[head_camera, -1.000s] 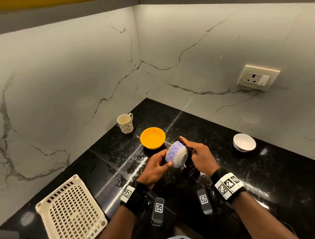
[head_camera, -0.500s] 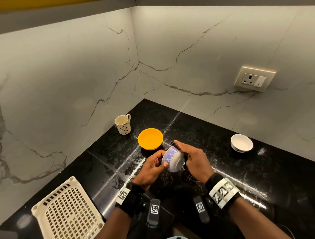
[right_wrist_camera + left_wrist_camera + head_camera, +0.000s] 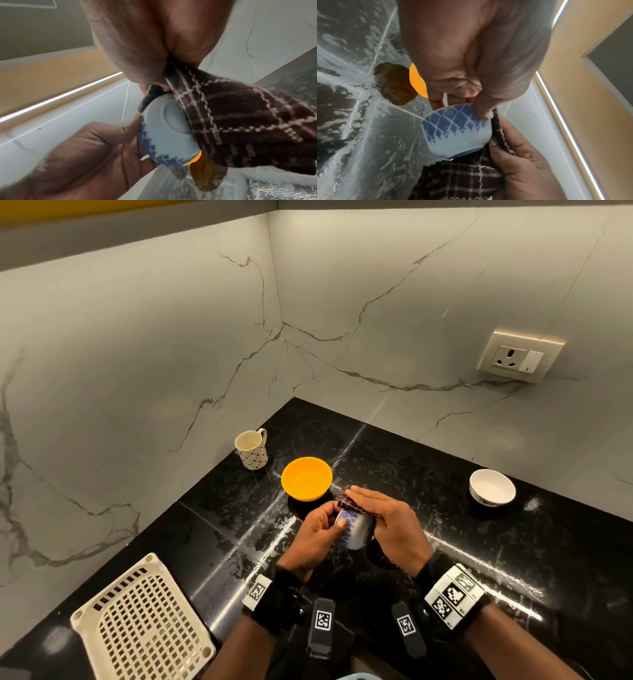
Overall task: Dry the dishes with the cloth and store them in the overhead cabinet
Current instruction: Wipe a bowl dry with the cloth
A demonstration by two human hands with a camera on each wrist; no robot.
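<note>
Steadying blue-patterned bowl (image 3: 354, 529) in curled left hand (image 3: 317, 537) for wiping; right hand (image 3: 390, 527) pressing checked cloth (image 3: 243, 121) against it.

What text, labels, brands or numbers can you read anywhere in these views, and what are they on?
No readable words, brands or numbers in any view.
Wrist bands: only black-and-white square code markers, no letters.
Patterned mug: geometric print only.
Blue-and-white bowl: lattice pattern; its base in the right wrist view shows no mark.
White bowl: a small dark print near its foot, too small to read.
Wall socket: no legible marking.
Checked cloth: no label visible.
</note>
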